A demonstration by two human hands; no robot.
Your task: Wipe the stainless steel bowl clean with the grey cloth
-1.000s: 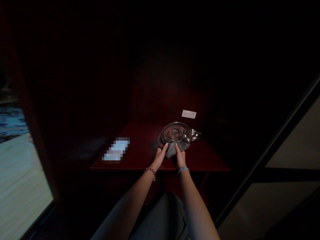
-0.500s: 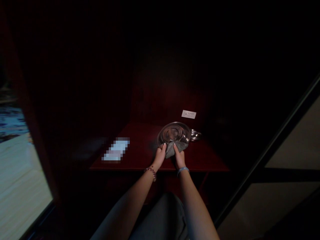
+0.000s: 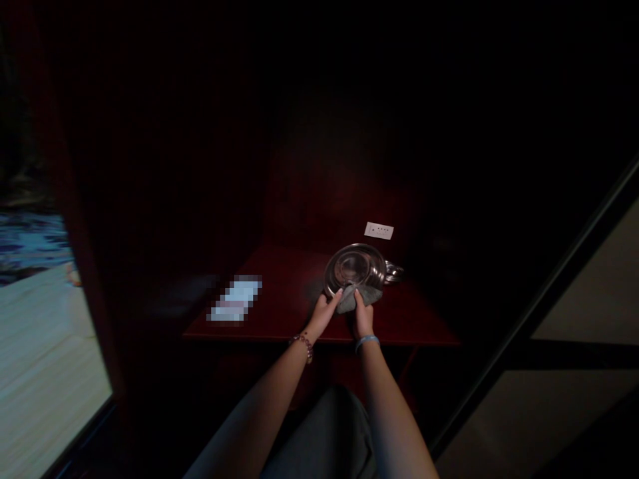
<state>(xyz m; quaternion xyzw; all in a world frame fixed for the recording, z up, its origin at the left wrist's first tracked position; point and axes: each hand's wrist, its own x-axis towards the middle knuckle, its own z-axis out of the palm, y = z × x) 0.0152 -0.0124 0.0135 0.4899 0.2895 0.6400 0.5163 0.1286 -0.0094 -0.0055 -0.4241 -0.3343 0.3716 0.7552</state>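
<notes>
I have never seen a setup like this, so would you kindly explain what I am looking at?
There is no robot here: these are a person's bare hands, seen by one camera worn on the head, looking forward and down. The left hand grips the near rim of a shiny metal bowl. The right hand holds a grey cloth against the rim, to the right. Whether the bowl touches the dark red table is unclear.

On the table, a pale pixelated patch at the left hides what is there. More shiny metalware sits behind the bowl, to the right. A white socket plate is on the wall beyond.
</notes>
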